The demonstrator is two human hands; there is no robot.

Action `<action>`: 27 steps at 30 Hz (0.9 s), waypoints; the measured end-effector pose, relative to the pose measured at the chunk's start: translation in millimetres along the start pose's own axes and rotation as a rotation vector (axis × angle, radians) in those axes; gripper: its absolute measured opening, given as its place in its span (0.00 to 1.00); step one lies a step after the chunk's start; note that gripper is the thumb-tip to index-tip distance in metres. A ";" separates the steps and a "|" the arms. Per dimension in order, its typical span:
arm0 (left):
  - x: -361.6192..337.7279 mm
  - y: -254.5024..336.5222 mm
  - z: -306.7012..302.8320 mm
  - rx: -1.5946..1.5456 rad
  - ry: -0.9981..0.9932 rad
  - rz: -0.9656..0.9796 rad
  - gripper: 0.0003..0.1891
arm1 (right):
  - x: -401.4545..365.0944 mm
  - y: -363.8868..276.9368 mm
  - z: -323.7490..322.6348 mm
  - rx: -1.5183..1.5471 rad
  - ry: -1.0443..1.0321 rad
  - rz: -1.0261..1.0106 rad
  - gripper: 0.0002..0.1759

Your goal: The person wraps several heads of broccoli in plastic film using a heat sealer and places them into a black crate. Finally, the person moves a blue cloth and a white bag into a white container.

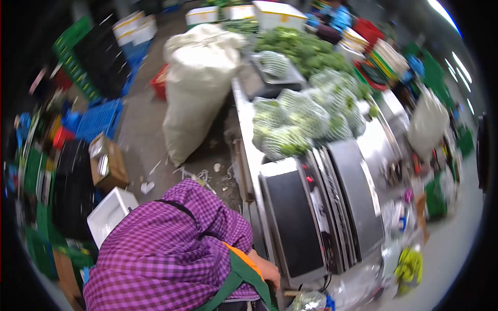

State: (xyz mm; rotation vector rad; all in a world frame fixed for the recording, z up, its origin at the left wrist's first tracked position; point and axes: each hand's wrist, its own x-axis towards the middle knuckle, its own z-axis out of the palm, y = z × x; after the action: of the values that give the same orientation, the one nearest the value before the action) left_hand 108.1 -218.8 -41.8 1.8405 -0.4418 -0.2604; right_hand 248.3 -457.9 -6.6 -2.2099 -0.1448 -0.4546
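My left hand (267, 269) shows at the bottom centre, below the purple checked sleeve and next to the green and orange apron strap. Its fingers are mostly hidden, so neither its grip nor anything in it can be made out. Just right of it stands a flat machine with a dark panel (293, 217), beside a metal-topped unit (358, 192). A plastic-wrapped item (308, 301) lies below them at the bottom edge. My right hand is out of view. Farther up the table, net-wrapped green vegetables (306, 119) are heaped near loose broccoli (301, 49).
A big white sack (199, 83) stands left of the table. On the left are a cardboard box (107, 163), a white foam box (111, 212) and blue crates (101, 119). Another person (340, 18) is at the far end. Scraps (197, 173) litter the floor.
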 end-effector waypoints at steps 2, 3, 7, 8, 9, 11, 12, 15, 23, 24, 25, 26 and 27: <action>-24.1 -1.2 -4.9 -0.051 0.086 0.091 0.24 | -9.7 -35.4 37.6 -0.092 -0.211 -0.194 0.13; -42.0 0.6 -12.1 -0.056 0.120 0.073 0.25 | -19.5 -65.3 60.2 0.089 -0.367 -0.153 0.12; -165.7 -0.7 -30.2 0.050 0.560 -0.065 0.25 | -90.7 -180.9 148.6 0.494 -0.836 -0.085 0.14; -200.3 -13.2 -27.4 0.088 0.686 -0.092 0.24 | -114.6 -201.7 168.9 0.520 -0.936 -0.123 0.14; -238.5 -10.0 -26.2 0.068 0.760 -0.228 0.24 | -143.9 -229.3 181.6 0.548 -1.013 -0.135 0.13; -317.8 -8.0 -16.6 0.083 0.901 -0.435 0.24 | -209.3 -275.0 205.8 0.617 -1.160 -0.139 0.09; -353.1 -12.5 -6.0 0.114 0.987 -0.507 0.24 | -243.2 -293.9 215.6 0.608 -1.260 -0.193 0.09; -445.6 -4.7 26.1 0.080 1.143 -0.765 0.25 | -339.5 -330.3 248.5 0.651 -1.623 -0.231 0.09; -551.0 11.0 69.4 -0.125 1.678 -0.747 0.25 | -499.8 -439.0 299.3 0.533 -2.194 -0.618 0.09; -561.8 7.3 68.5 -0.138 1.720 -0.746 0.25 | -515.8 -452.6 309.5 0.520 -2.227 -0.649 0.09; -573.0 2.8 66.9 -0.119 1.749 -0.719 0.25 | -532.3 -465.8 319.3 0.484 -2.237 -0.685 0.09; -585.2 -1.0 64.5 -0.099 1.769 -0.692 0.25 | -549.4 -478.3 327.6 0.451 -2.241 -0.714 0.09; -600.8 -4.5 62.0 -0.103 1.797 -0.723 0.25 | -567.6 -491.0 334.6 0.447 -2.270 -0.746 0.09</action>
State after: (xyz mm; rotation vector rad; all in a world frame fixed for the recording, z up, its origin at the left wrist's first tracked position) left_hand -458.6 -15.7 -91.0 1.3773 1.4237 0.8631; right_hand -313.3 140.6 -48.2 -1.0541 -1.9009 1.6739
